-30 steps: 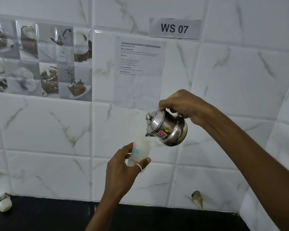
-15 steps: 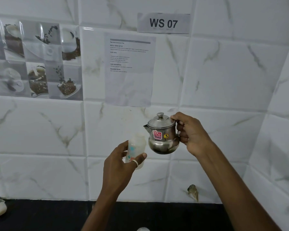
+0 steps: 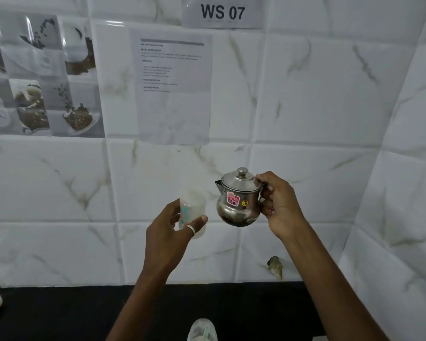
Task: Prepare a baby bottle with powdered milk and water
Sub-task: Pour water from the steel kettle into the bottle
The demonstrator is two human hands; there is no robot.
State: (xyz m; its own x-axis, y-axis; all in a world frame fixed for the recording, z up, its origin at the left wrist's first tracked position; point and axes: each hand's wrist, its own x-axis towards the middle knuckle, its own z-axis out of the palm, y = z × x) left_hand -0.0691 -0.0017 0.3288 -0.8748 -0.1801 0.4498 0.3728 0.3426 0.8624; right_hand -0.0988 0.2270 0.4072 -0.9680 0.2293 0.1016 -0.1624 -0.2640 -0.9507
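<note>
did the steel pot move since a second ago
Yes. The steel pot has swung back upright and sunk lower, farther below the posted paper sheet, its spout now beside the bottle rather than over it.

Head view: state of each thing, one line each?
Bottle: upright, uncapped, milky inside, held in left hand.
Kettle: upright, lid on, not pouring, right hand grips its handle.
Cap: off the bottle, on the counter, partly out of frame.

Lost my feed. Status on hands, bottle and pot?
Left hand grips bottle, upright. Right hand holds steel pot level beside it, not pouring. Nothing between them.
</note>
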